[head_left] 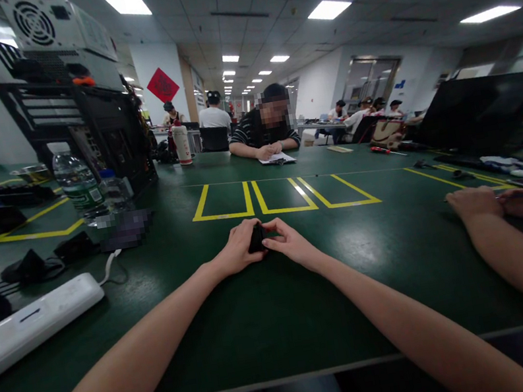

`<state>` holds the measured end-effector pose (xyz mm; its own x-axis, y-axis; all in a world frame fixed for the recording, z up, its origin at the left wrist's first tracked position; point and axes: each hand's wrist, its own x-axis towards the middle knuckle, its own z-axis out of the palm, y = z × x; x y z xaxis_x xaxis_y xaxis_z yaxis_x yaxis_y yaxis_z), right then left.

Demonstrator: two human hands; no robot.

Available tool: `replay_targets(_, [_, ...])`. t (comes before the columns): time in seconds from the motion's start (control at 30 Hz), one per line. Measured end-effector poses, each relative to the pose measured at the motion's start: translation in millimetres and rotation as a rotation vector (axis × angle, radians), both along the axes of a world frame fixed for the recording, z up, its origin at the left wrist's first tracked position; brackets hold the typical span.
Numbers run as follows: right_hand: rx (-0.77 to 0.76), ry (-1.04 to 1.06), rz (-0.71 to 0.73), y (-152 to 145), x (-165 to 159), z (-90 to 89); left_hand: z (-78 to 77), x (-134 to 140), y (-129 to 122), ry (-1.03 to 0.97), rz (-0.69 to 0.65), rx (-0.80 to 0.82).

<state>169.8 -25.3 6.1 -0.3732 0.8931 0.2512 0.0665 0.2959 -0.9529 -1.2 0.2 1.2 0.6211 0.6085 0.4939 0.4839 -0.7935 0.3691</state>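
The left hand (238, 246) wraps its grip round a small black object (255, 240), and the right hand (292, 243) pinches at the object's right side with thumb and fingertips. I see it low over the green tabletop (264, 329), nearer than the yellow tape outlines (223, 216); whether it touches down, I can't tell.

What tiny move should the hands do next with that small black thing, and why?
Perhaps turn the small black object slightly with the bare right hand, while the bare left hand steadies it: both hands have fingers on it, hiding much of it.
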Motion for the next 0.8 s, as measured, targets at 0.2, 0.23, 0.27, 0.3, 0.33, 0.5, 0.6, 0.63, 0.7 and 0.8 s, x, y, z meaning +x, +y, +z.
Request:
replay_targets(0.2, [0.004,0.039,-0.022,-2.5,-2.8,0.9,-1.0,1.1,1.3,-0.010,0.007,0.001])
replay_targets(0.23, [0.011,0.035,-0.036,-2.3,-3.4,0.9,-1.0,1.2,1.3,-0.006,0.008,-0.002])
replay_targets(0.27, [0.019,0.032,-0.050,-2.0,-3.9,0.8,-1.0,1.4,1.3,-0.004,0.009,-0.004])
replay_targets(0.3, [0.027,0.027,-0.064,-1.5,-4.2,0.7,-1.1,1.4,1.3,-0.003,0.010,-0.006])
replay_targets(0.33, [0.032,0.022,-0.075,-1.0,-4.2,0.7,-1.1,1.4,1.3,-0.001,0.011,-0.006])
replay_targets(0.5, [-0.009,-0.011,-0.070,0.5,-1.9,0.8,-0.3,0.3,0.5,0.001,0.007,-0.009])
replay_targets(0.6, [-0.037,0.014,-0.022,0.2,-0.4,0.3,1.0,-0.3,-0.4,0.004,0.000,-0.008])
replay_targets(0.63, [-0.044,0.026,-0.010,-0.1,-0.2,0.2,1.3,-0.3,-0.5,0.004,-0.001,-0.007])
replay_targets(0.7, [-0.046,0.046,-0.005,-1.2,-0.4,0.3,1.5,-0.1,-0.6,0.004,-0.004,-0.005])
replay_targets(0.8, [-0.014,0.047,-0.022,-3.1,-1.7,1.7,1.3,0.3,-0.4,0.000,-0.003,-0.001])
